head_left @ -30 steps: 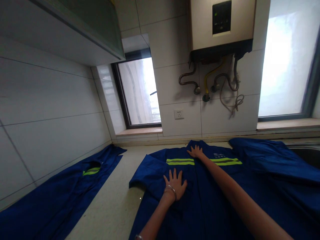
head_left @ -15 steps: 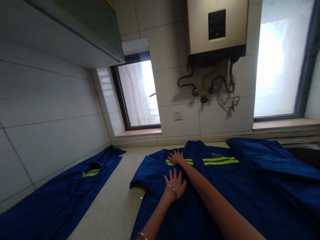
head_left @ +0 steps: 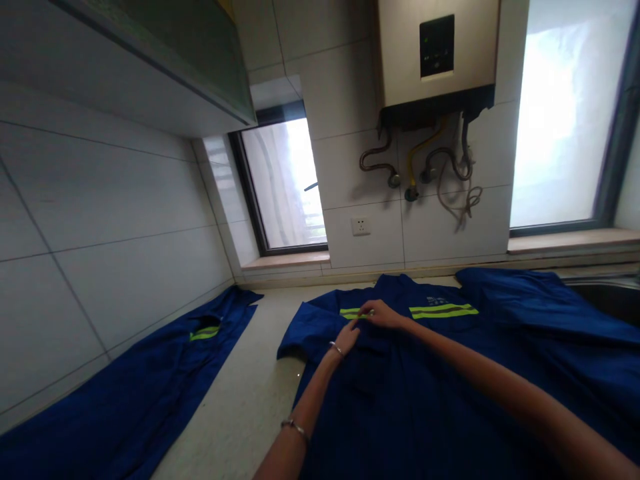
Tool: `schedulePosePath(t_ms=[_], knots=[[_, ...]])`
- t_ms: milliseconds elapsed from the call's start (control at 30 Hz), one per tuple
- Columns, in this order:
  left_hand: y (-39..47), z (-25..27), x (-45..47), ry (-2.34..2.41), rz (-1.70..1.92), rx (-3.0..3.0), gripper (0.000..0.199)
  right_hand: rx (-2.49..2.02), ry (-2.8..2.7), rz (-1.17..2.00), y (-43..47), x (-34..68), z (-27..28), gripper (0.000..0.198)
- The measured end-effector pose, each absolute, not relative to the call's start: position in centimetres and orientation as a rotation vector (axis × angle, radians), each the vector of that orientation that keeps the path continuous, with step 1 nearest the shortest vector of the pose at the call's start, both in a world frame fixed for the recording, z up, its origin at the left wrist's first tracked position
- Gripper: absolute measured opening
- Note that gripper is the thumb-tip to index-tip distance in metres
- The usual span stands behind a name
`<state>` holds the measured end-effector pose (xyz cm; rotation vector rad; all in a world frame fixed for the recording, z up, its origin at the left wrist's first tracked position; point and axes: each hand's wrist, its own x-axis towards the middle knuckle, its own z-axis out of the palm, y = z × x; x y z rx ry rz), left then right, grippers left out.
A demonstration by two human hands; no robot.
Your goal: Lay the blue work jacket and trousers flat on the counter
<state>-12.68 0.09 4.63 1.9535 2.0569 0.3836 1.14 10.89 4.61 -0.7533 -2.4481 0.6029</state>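
A blue work jacket (head_left: 380,400) with yellow-green reflective chest stripes lies spread front up on the counter, its collar toward the wall. My left hand (head_left: 350,335), with bangles on the arm, is at the chest stripe on the left, its fingers drawn together on the cloth. Touching it from the right, my right hand (head_left: 383,313) is closed in a pinch on the same stripe. The fingertips partly hide the exact grip. The other stripe, under small white lettering, lies flat to the right of my hands.
A second blue garment (head_left: 165,373) with a reflective patch lies along the left wall. More blue cloth (head_left: 540,300) is heaped at right, beside a dark sink (head_left: 610,300). A water heater (head_left: 440,53) with hoses hangs above, a cabinet (head_left: 210,60) at upper left.
Both hands lay flat and spread on the jacket's chest before. Now they have come together at the stripe, fingers closed on the cloth. The view has shifted slightly.
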Motion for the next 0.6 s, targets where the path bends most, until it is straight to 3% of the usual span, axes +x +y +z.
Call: schedulePosePath(t_ms=[233, 433, 533, 600], knots=[[-3.1, 8.7, -12.4, 2.054, 0.127, 1.935, 0.026, -0.578, -2.647, 0.560, 2.2, 8.5, 4.0, 0.060], [-6.6, 9.3, -8.3, 1.897, -0.411, 2.138, 0.057, -0.633, -2.480, 0.508, 1.7, 8.1, 1.0, 0.033], [-6.9, 9.1, -7.6, 1.929, -0.464, 2.192, 0.054, -0.632, -2.365, 0.580, 2.4, 7.8, 0.2, 0.027], [-6.7, 9.1, -8.0, 1.897, -0.485, 2.159, 0.041, -0.661, -2.250, 0.646, 2.8, 7.8, 0.0, 0.028]])
